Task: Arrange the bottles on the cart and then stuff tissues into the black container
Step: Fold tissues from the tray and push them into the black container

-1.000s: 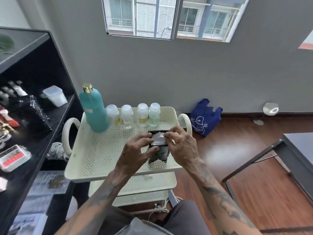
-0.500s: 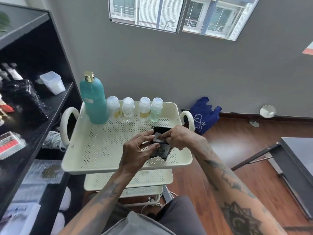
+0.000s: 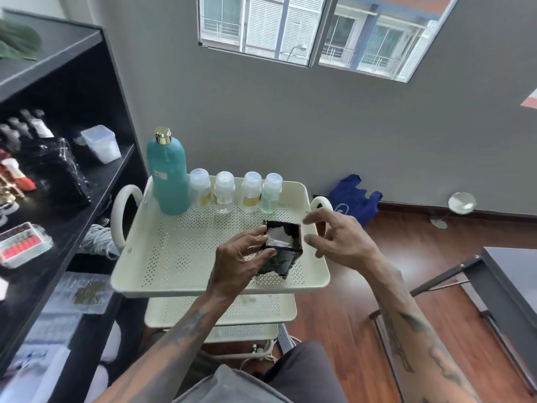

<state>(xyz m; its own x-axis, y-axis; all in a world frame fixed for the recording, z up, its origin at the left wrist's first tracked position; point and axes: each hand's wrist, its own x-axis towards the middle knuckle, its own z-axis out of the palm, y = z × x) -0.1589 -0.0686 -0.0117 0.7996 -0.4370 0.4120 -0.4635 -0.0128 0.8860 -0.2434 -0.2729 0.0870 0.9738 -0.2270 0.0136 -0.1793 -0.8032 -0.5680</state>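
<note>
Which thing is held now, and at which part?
The left hand holds the black container by its left side near the rim; the right hand holds nothing.

— What sort of place is this?

— A room in a flat or a small home beauty studio, by the look of it. Grey walls, a wooden floor (image 3: pixel 334 330), and a window (image 3: pixel 313 33) high above the hands facing a neighbouring residential block with balconies.

— And what suggests beauty work?

— Left of the left hand (image 3: pixel 241 257), a black shelf unit (image 3: pixel 87 175) holds cosmetic-looking items and a clear lidded tub (image 3: pixel 101 144). Under both hands stands a cream tiered cart (image 3: pixel 174 257); beyond the fingers, a tall teal bottle (image 3: pixel 170 175) and four small bottles (image 3: pixel 235 193) line its far edge.

— Anything else homely?

— A blue cloth bag (image 3: pixel 354 199) slumps on the floor beyond the right hand (image 3: pixel 340 242).
</note>
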